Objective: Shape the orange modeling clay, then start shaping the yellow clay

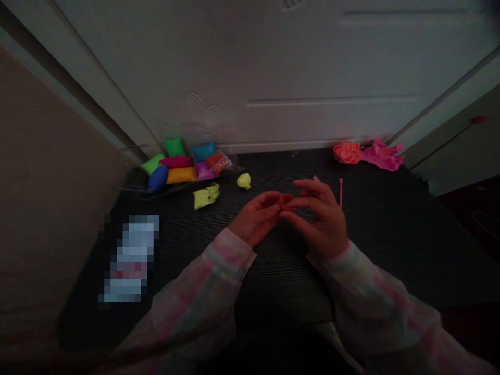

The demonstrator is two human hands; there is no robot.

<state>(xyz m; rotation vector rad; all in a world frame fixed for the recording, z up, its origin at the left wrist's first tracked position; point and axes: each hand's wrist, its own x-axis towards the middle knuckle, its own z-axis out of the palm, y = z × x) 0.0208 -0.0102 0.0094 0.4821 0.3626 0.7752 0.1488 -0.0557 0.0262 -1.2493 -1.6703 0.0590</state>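
Observation:
Between my two hands is a small red piece of modelling clay (pixel 286 201), shaped like a hollow ring or cup. My left hand (pixel 255 217) pinches its left side between thumb and fingers. From the right, my right hand (pixel 325 223) has a thumb and a finger on the piece, one fingertip at its opening, while other fingers are raised. Behind the hands sits a yellow lump of clay (pixel 244 181). An opened yellow packet (pixel 205 197) lies to its left. Near my right hand are a thin pink stick tool (pixel 340 192) and a second pink piece, mostly hidden.
Several coloured clay packets (pixel 182 175) lie in a clear plastic bag at the back left. A blurred phone-like rectangle (pixel 130 258) rests on the dark table (pixel 390 250). Crumpled orange wrapping (pixel 347 152) and pink wrapping (pixel 385 154) lie by the white panel behind.

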